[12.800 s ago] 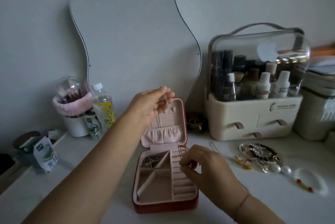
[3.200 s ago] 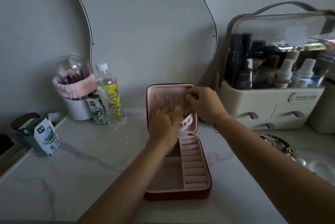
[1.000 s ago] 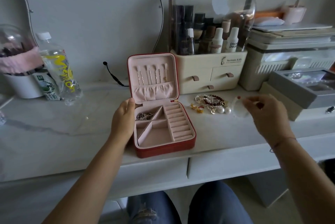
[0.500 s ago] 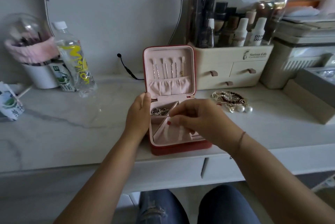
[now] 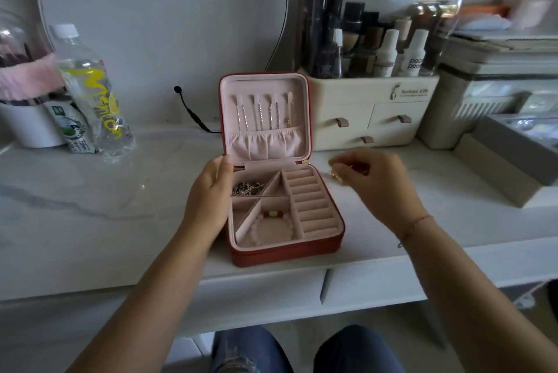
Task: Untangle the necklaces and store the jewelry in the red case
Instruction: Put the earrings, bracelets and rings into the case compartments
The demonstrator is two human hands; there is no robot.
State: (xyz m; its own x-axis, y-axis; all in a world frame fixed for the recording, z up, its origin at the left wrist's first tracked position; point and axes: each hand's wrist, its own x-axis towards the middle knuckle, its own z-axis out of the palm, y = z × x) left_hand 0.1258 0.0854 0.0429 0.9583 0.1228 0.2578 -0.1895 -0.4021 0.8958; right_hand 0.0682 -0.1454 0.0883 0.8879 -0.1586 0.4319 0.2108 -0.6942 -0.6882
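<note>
Lying in the near compartment of the red case, the bead bracelet is now stored; half a second ago the right hand was still over that compartment with it. The case stands open at the near edge of the table, its lid upright at the far side. Several necklaces hang straight and separate from the hooks in the lid. A small bunch of chain sits in the far-left compartment. The ring rolls on the right side show nothing in them.

Judgement: the necklace stage and one bracelet are done, and loose pieces to the right of the case remain to be stored.

The left hand grips the left wall of the case, thumb at the far-left corner by the hinge, steadying it. The right hand has left the case and is now over the table just right of it, back of the hand up, fingers curled downward. A small gold piece shows at its fingertips. Whether the fingers already pinch it cannot be told, since the hand covers whatever else lies beneath it.
</note>
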